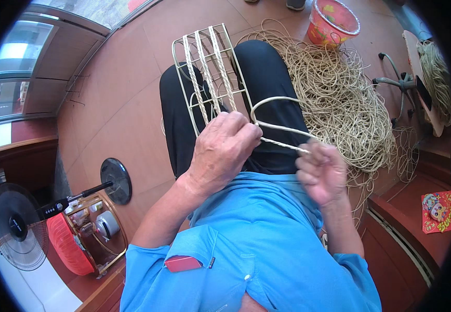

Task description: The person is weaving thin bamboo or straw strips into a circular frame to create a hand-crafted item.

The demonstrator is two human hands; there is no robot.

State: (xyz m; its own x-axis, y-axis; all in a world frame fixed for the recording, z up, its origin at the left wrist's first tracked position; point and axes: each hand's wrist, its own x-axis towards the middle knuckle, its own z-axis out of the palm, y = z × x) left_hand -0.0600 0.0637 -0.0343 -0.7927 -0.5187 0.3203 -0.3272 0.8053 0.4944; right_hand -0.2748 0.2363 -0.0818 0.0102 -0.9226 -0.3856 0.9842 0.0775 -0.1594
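Note:
A pale wire frame [240, 75] with rounded far corners rests across my thighs. Several strands of twisted cream cord [203, 63] run lengthwise over its crossbars. My left hand [223, 151] is closed at the frame's near end, thumb and fingers pinching the cord there; the fingers hide that end. To the right, my right hand [321, 171] is closed on the cord's taut twisted length [282, 144], slightly blurred. A loose cord loop [277, 99] curves over my right thigh between the hands and the floor pile.
A large tangled cord pile [334, 104] covers the floor at right, with a red patterned bucket [329, 32] behind it. A swivel-chair base [402, 82] stands far right. At left are a pedestal fan [17, 226] and a red round-fronted appliance [69, 244].

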